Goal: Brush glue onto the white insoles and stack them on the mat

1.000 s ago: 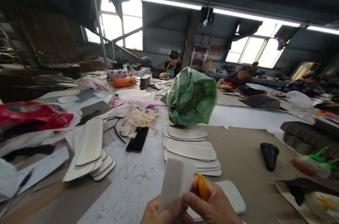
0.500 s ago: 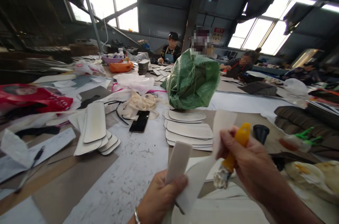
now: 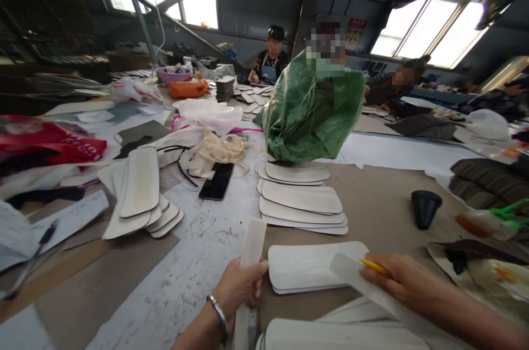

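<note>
My left hand [image 3: 239, 286] is closed on a narrow white strip [image 3: 252, 242] that stands upright above the table. My right hand [image 3: 403, 281] grips a yellow-handled tool [image 3: 374, 266] together with a second white strip [image 3: 351, 273] that slants across it. Both hands hover just over a white padded panel [image 3: 309, 266] lying on brown cardboard [image 3: 380, 206]. More white panels [image 3: 330, 333] lie under my wrists at the bottom edge.
A stack of white panels [image 3: 301, 204] and a green bag [image 3: 314, 110] lie ahead, a second pile [image 3: 140, 195] and a black phone [image 3: 215, 182] to the left. A black cone [image 3: 425, 208] and glue bottles [image 3: 487, 223] sit at right. Other people work at the far end.
Both hands dropped toward the table and moved apart. The two white strips, first held together, are now separate, one in each hand. The view tilted down.
</note>
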A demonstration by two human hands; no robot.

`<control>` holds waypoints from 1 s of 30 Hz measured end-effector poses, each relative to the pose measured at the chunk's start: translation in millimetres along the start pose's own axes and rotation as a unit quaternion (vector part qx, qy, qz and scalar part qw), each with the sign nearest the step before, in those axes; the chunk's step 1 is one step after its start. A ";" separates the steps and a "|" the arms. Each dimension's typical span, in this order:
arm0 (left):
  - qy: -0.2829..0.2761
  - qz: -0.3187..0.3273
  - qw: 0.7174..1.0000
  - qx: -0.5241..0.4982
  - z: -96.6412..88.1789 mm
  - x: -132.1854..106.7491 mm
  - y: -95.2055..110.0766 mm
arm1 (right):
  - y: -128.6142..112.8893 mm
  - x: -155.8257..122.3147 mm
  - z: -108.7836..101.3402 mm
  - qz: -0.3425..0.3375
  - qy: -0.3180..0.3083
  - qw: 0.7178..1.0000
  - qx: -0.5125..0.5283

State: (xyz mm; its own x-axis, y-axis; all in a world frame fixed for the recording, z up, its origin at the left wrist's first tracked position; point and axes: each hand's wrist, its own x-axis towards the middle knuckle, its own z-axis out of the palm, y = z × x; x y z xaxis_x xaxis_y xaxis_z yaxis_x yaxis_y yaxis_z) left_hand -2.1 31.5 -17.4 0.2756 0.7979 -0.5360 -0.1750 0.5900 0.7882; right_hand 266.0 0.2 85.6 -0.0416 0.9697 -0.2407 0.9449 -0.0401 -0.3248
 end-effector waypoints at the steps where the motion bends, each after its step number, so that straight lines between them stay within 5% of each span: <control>1: -0.001 -0.002 1.000 0.004 0.7 0.6 0.6 | -12.8 9.3 7.5 -0.039 -0.075 0.995 0.046; 3: -0.002 -0.009 1.000 0.009 2.4 1.7 1.1 | -36.7 29.0 19.5 -0.072 -0.169 0.978 0.104; 8: 0.004 -0.031 0.999 0.021 7.8 2.7 2.0 | -55.8 69.9 40.2 -0.065 -0.234 0.963 0.119; 16: 0.023 -0.044 0.997 0.052 14.7 -3.4 11.0 | -46.3 85.5 51.0 -0.086 -0.242 0.962 0.091; 30: 0.064 -0.018 0.993 0.100 20.3 -3.6 4.6 | -66.3 82.9 45.7 -0.133 -0.168 0.974 -0.079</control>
State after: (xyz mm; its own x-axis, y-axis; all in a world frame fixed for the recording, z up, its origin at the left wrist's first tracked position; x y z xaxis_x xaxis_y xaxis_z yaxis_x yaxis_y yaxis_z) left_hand 15.4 28.9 -5.8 0.1544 0.7936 -0.5886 0.0279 0.5920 0.8055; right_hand 185.0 72.2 45.4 -0.3707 0.8060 -0.4614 0.9231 0.2648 -0.2789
